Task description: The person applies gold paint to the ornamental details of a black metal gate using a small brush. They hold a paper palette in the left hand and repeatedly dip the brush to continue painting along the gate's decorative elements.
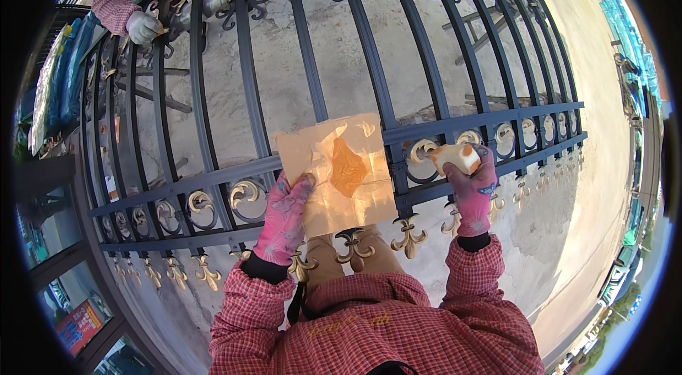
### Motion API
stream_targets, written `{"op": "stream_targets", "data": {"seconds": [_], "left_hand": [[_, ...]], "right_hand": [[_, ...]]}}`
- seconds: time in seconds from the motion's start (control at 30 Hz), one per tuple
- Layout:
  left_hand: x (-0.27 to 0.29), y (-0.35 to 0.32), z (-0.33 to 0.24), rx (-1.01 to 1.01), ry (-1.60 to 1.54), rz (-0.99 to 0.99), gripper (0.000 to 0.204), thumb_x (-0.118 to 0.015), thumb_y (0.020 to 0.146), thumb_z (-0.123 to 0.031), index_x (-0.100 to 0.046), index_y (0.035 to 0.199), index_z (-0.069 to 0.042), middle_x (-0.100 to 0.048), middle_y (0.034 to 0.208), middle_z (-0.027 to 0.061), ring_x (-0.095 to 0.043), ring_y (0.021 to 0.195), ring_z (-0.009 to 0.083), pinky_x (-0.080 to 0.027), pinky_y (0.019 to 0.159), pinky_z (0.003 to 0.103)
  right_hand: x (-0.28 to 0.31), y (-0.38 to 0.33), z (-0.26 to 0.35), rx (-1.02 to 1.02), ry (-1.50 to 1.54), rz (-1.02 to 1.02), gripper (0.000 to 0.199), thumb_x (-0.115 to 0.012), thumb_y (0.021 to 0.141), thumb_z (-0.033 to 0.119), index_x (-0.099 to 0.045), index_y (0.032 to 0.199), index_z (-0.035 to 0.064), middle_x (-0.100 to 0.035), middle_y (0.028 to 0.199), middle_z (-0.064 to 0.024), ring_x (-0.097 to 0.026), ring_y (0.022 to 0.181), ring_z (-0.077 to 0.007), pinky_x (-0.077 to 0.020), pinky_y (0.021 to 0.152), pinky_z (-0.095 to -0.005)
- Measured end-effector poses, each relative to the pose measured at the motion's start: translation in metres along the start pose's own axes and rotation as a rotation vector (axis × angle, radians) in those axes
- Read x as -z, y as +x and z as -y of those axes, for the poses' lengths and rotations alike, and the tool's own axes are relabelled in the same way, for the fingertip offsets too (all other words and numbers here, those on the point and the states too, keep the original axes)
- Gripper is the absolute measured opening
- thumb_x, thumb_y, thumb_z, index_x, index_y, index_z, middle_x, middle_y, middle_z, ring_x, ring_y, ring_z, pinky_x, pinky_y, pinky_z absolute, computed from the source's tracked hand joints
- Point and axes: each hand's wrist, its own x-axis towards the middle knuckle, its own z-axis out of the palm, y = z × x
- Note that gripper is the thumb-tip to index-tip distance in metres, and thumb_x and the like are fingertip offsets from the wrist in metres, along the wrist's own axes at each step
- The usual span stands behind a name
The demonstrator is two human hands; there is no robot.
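A thin tan sheet point(302, 151), roughly square and creased, its surface glossy, is held up above the lower rails of a fence panel, in front of the person's waist. A diamond-shaped orange smear point(348, 166) sits near its middle. The left hand point(284, 212), in a pink patterned glove, grasps the sheet by its left edge, thumb on the upper face. Whether the sheet touches the metal below cannot be told.

To its right and well apart from it, the right hand point(472, 183), gloved alike, grips a whitish sponge block point(455, 159) with orange stains at its ends. The block overlaps the ringed scrollwork in view; contact is unclear.

The dark metal fence panel point(367, 48) spreads beneath both hands. Gold scrolls point(246, 194) sit inside rings between its two near rails, and gold fleur-de-lis finials point(409, 237) point toward the person, who wears a red checked jacket point(426, 325) and tan trousers point(321, 256).

At upper left, a co-worker's hand point(144, 27) in a pale grey glove is at the panel's ornament; its grip is too small to tell. Concrete ground point(511, 261) lies underneath.
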Motion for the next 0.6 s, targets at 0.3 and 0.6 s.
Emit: {"op": "stream_targets", "data": {"seconds": [0.3, 0.6], "left_hand": [[0.001, -0.019, -0.006, 0.055, -0.041, 0.037, 0.034, -0.055, 0.093, -0.014, -0.049, 0.125, -0.006, -0.057, 0.109, -0.0005, -0.054, 0.1, 0.0099, -0.046, 0.088, 0.027], [0.022, -0.041, -0.006, 0.052, -0.011, -0.036, 0.033, -0.054, 0.093, -0.014, -0.049, 0.125, -0.006, -0.058, 0.11, 0.0006, -0.055, 0.1, 0.0109, -0.048, 0.086, 0.027]], "right_hand": [[-0.038, -0.024, 0.082, 0.65, -0.187, 0.446, 0.048, -0.078, 0.055, 0.008, -0.061, 0.099, 0.0086, -0.065, 0.099, -0.0081, -0.06, 0.09, -0.03, -0.0446, 0.081, -0.0396], [-0.05, -0.042, 0.09, 0.688, -0.34, 0.557, 0.046, -0.076, 0.055, 0.008, -0.059, 0.098, 0.0087, -0.063, 0.099, -0.0079, -0.057, 0.092, -0.0312, -0.043, 0.082, -0.0414]]}}
